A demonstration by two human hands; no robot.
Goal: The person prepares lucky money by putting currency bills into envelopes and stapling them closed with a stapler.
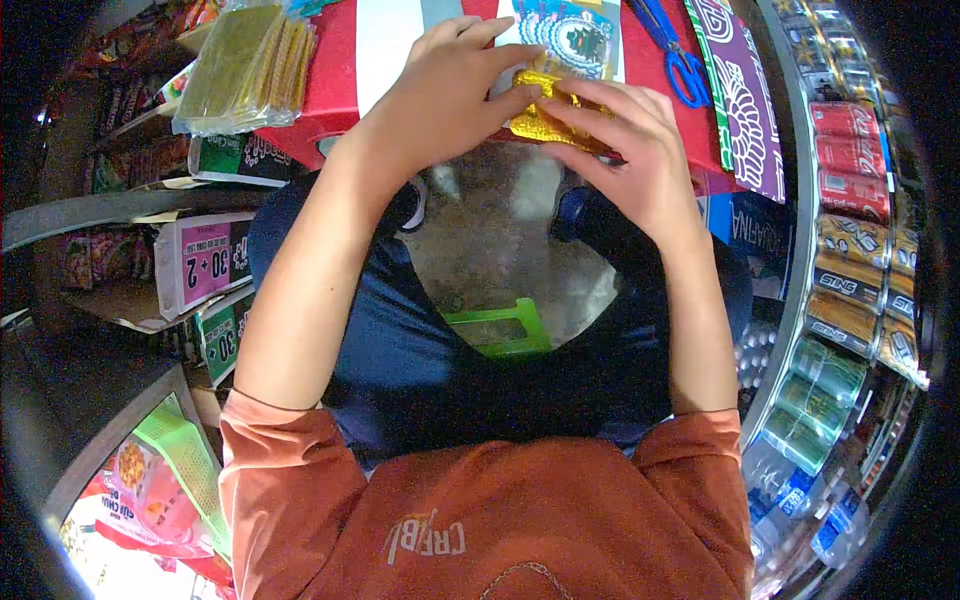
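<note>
A small piece of shiny gold foil paper (537, 122), which looks folded, is at the near edge of the red table. My left hand (455, 85) reaches over it from the left, its thumb and a finger pressed to the foil. From the other side my right hand (635, 135) grips the foil's right part with bent fingers. Those fingers partly cover it. Just beyond lies a printed sheet (585, 38) with a blue and white pattern. Blue-handled scissors (685, 75) rest to the right of my right hand.
A plastic-wrapped stack of yellowish sheets (235, 70) sits on the table's left corner. Shelves of packets flank my left, and shelved drink cans (850, 160) my right. A green plastic stool (510, 325) shows between my legs. A purple patterned box (750, 110) borders the table.
</note>
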